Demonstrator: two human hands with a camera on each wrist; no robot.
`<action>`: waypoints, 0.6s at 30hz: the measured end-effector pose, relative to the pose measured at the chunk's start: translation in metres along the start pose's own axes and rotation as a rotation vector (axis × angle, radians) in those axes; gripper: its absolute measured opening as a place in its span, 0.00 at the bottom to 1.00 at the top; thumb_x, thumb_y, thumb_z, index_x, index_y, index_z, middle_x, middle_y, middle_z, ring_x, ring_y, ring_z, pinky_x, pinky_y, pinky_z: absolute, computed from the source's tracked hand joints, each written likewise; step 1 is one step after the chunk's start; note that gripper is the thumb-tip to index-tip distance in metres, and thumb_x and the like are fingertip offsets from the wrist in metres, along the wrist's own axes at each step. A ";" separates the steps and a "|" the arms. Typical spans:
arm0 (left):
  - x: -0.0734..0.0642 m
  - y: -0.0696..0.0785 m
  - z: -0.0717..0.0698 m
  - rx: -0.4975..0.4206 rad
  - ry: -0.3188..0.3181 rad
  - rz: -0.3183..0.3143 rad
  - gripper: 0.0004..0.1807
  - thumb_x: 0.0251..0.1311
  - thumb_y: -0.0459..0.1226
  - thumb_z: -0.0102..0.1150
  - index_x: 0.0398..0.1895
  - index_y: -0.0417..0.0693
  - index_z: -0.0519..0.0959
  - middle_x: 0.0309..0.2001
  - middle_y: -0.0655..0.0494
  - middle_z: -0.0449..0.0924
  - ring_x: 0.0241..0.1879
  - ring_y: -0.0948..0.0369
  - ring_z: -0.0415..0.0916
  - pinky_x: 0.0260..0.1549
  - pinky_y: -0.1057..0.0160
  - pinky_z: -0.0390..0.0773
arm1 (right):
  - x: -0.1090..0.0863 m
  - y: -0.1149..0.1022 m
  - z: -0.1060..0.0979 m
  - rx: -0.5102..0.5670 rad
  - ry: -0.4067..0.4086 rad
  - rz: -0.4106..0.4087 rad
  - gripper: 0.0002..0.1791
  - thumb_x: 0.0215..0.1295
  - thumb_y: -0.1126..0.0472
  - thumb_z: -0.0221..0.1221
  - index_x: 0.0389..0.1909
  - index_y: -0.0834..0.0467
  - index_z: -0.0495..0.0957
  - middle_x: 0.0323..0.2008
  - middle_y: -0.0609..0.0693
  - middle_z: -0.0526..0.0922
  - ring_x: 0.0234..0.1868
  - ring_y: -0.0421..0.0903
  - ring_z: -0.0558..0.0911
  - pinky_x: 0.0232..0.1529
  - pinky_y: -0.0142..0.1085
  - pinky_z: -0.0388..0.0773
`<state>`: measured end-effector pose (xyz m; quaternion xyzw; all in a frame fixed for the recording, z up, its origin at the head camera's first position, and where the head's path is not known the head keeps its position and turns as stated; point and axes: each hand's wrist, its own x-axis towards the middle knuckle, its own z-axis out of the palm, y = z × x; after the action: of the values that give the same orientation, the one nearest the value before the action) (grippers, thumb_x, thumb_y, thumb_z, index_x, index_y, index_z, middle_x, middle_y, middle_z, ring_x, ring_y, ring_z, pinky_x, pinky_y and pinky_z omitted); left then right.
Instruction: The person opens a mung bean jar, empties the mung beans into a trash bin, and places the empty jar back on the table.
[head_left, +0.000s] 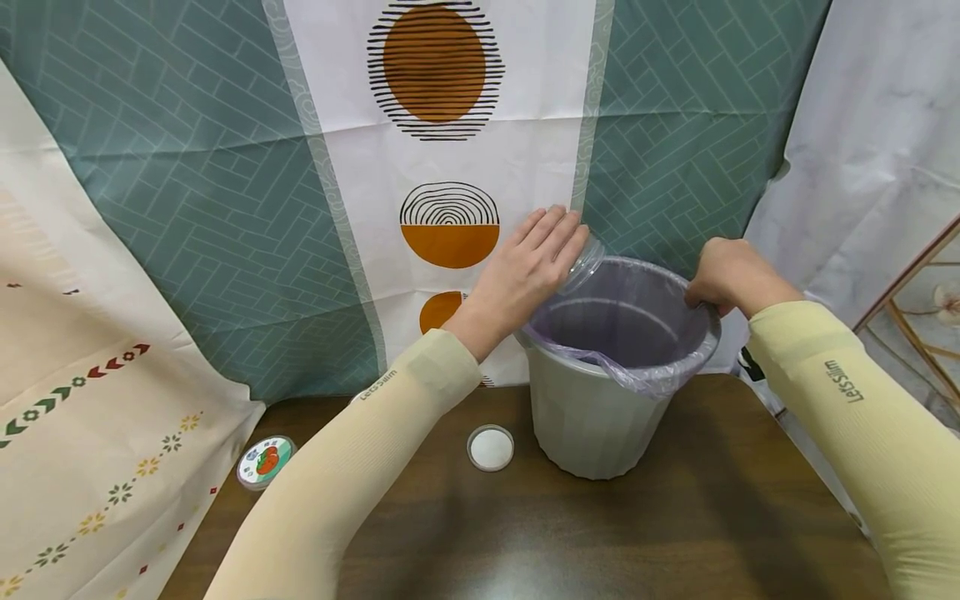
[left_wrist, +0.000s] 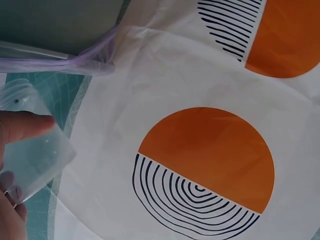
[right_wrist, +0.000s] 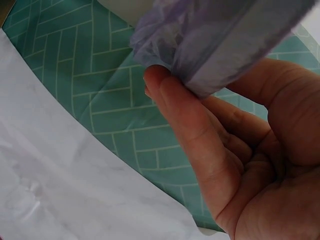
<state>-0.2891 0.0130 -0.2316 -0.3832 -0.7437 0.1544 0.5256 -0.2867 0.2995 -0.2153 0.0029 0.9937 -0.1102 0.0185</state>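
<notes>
In the head view my left hand [head_left: 525,271] holds a clear plastic jar [head_left: 587,265] tipped over the left rim of a grey trash can [head_left: 596,425]. The left wrist view shows the thumb and fingertips around the see-through jar [left_wrist: 47,150]; nothing can be made out inside it. A thin purple trash bag [head_left: 651,379] lines the can and folds over its rim. At the can's right side, my right hand [head_left: 727,275] grips the rim through the bag. Its curled fingers and thumb sit on either side of that edge in the right wrist view.
On the brown table [head_left: 570,542], a small round dish-like piece with a white inside [head_left: 491,448] lies left of the can. Farther left is a round lid with a tomato picture [head_left: 266,461]. A patterned curtain [head_left: 450,167] hangs close behind the can.
</notes>
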 end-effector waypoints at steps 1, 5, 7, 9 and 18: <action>0.000 0.000 0.000 -0.011 -0.006 -0.007 0.21 0.65 0.25 0.39 0.60 0.44 0.69 0.63 0.49 0.71 0.65 0.53 0.65 0.68 0.57 0.60 | 0.000 0.000 0.000 -0.001 -0.001 0.000 0.12 0.46 0.59 0.63 0.20 0.66 0.78 0.19 0.58 0.80 0.15 0.45 0.81 0.19 0.37 0.77; -0.002 0.000 0.000 -0.049 -0.014 -0.039 0.21 0.65 0.25 0.40 0.59 0.44 0.70 0.62 0.49 0.72 0.64 0.53 0.67 0.67 0.57 0.62 | -0.001 -0.001 0.001 0.007 0.006 0.000 0.12 0.45 0.59 0.63 0.20 0.66 0.78 0.19 0.59 0.80 0.15 0.45 0.81 0.18 0.37 0.77; -0.002 -0.001 0.000 -0.070 -0.013 -0.060 0.21 0.65 0.25 0.40 0.59 0.44 0.71 0.61 0.49 0.73 0.63 0.52 0.68 0.66 0.57 0.63 | -0.001 -0.001 0.001 0.014 0.007 0.001 0.12 0.46 0.59 0.63 0.20 0.67 0.78 0.20 0.59 0.80 0.15 0.45 0.81 0.18 0.37 0.77; -0.003 -0.001 0.000 -0.091 -0.013 -0.080 0.21 0.64 0.26 0.41 0.59 0.43 0.70 0.60 0.48 0.73 0.62 0.52 0.68 0.66 0.57 0.64 | -0.001 -0.001 0.002 0.019 0.008 0.004 0.12 0.46 0.59 0.63 0.21 0.67 0.78 0.21 0.60 0.80 0.15 0.45 0.81 0.18 0.37 0.78; -0.008 -0.005 -0.005 -0.237 -0.074 -0.196 0.30 0.54 0.39 0.58 0.62 0.41 0.68 0.59 0.47 0.74 0.60 0.52 0.70 0.65 0.61 0.65 | -0.002 -0.001 0.002 0.018 0.013 0.001 0.12 0.45 0.60 0.63 0.21 0.67 0.78 0.20 0.59 0.80 0.15 0.45 0.81 0.18 0.37 0.78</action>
<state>-0.2859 0.0026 -0.2320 -0.3621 -0.8095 0.0277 0.4614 -0.2849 0.2984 -0.2172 0.0043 0.9928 -0.1189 0.0121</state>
